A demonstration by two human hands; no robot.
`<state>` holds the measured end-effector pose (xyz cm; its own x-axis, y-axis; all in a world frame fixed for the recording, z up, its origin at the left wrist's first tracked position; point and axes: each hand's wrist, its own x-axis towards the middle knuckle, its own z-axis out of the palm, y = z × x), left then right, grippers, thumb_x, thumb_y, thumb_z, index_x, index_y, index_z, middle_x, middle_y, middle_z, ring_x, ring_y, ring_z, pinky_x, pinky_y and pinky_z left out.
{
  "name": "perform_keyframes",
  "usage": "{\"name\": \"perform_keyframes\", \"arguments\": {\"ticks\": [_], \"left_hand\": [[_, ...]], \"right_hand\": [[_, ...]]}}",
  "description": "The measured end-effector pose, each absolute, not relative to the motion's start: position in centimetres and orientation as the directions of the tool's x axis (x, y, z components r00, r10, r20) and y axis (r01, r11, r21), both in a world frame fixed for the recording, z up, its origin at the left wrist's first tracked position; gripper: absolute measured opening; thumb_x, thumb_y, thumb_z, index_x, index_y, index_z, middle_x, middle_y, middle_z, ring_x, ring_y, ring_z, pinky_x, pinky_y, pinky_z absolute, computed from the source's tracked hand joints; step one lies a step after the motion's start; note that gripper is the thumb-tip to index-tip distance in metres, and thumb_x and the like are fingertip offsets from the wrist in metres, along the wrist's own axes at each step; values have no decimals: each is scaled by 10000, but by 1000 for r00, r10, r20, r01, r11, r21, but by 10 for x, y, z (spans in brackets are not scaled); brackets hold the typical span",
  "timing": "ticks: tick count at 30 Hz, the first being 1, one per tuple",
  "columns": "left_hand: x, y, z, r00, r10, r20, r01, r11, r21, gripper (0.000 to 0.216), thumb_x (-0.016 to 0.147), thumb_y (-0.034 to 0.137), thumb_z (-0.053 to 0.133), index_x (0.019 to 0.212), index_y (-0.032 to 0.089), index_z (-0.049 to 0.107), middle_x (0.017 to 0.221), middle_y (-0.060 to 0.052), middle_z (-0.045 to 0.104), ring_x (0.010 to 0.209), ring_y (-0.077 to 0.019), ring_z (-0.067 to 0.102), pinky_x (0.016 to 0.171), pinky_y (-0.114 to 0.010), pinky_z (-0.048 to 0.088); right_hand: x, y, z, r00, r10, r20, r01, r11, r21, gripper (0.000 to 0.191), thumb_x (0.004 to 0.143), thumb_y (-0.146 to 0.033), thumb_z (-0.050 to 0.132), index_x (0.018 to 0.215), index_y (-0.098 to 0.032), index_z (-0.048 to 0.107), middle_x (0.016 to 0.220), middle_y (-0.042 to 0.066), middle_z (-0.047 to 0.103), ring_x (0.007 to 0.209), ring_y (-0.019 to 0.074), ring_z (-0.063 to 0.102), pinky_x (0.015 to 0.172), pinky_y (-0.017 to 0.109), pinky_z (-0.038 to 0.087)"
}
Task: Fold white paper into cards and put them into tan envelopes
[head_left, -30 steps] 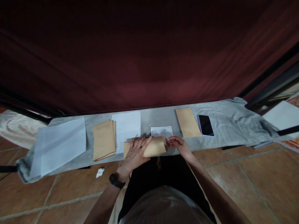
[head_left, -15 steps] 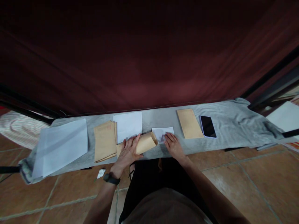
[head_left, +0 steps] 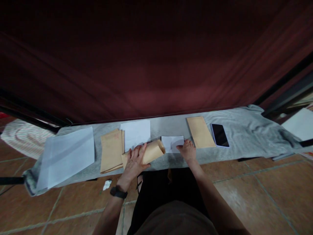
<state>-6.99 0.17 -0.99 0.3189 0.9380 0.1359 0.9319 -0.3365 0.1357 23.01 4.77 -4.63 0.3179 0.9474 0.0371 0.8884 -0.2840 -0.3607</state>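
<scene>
My left hand [head_left: 135,162] lies over a brown paper envelope [head_left: 153,151] and grips it; the envelope's right end bulges into a rounded mouth facing right. Just beyond that mouth, a small folded white paper [head_left: 171,142] rests flat on the grey cloth. My right hand [head_left: 188,151] is at this paper's right edge, thumb over the edge and fingers curled; the fingertips are partly hidden. To the left of my left hand lies a stack of brown envelopes [head_left: 111,150], and white sheets [head_left: 137,132] are behind it.
A single brown envelope [head_left: 201,132] and a phone [head_left: 220,134] lie to the right. Large white sheets [head_left: 69,156] cover the left end of the cloth-covered bench [head_left: 168,122]. A dark red curtain [head_left: 151,94] hangs behind, and crumpled tissue [head_left: 107,185] is on the tiled floor.
My right hand has slid from the top of the folded paper to its right edge, and its fingers have curled. My left hand keeps its hold on the envelope.
</scene>
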Motion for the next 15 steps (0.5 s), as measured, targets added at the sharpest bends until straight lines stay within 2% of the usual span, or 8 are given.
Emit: {"name": "perform_keyframes", "arguments": {"ticks": [3,8,10,15], "left_hand": [[-70,2,-10,310,942,133,934,-328,146,1128,763,394,779,1604,279,35,1461,-152,449,1352,-370,446,1157,-609,237],[-70,1,-11,314,938,149,930,-336,152,1124,763,377,773,1606,272,38,1447,-148,459,1352,-361,441,1165,-604,229],[-70,1,-12,311,938,155,931,-333,146,1133,754,376,779,1606,270,40,1448,-147,457,1352,-360,439,1166,-602,227],[-71,2,-13,315,938,148,933,-335,133,1136,746,393,783,1604,263,50,1460,-146,448,1356,-362,434,1168,-598,220]], "right_hand": [[235,48,-49,342,940,15,843,-299,-448,377,805,-368,744,1077,-160,586,1034,196,682,1025,338,652,891,422,495],[247,44,-55,299,954,-36,588,-213,-780,152,819,-292,647,937,-204,610,1041,161,669,1075,332,629,931,427,480],[253,42,-56,294,955,-34,519,-190,-834,157,847,-317,593,964,-214,599,1001,129,674,1010,301,646,873,405,510],[266,35,-53,293,955,-51,357,-159,-920,282,881,-490,489,996,-244,563,889,58,670,781,231,653,616,338,569]]}}
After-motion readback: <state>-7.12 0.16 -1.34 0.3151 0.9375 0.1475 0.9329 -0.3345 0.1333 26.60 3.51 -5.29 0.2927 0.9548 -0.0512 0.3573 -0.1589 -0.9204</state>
